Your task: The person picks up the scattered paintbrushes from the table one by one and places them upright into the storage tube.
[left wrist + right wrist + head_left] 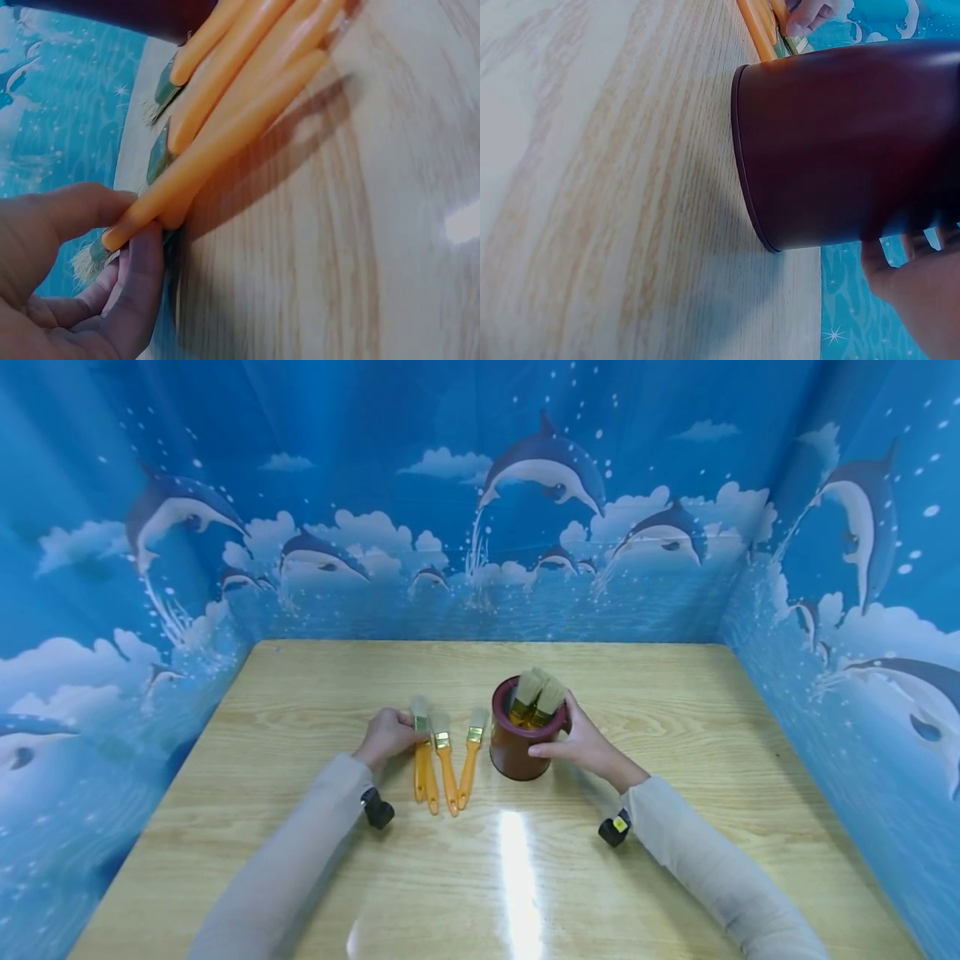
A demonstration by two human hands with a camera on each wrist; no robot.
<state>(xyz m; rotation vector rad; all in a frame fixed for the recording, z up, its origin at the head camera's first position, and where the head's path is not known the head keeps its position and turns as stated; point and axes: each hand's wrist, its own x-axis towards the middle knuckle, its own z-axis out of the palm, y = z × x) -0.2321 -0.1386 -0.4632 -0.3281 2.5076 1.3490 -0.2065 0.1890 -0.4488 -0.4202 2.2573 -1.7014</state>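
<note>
Paintbrush (217, 154), one: we pinch it in our left hand (392, 737), long axis twelve to six o'clock; cup (516, 753), at three o'clock from that pinch, gripped by our right hand (588, 745).

Inside the cup (517, 755), the handle ends of 2 brushes (550, 697) are hidden, and it screens some fingers of the right hand (588, 747). The head view's bottom edge cuts off both sleeves (697, 852) and the worktop (435, 885). The right wrist view's right edge crops the cup's mouth.
</note>
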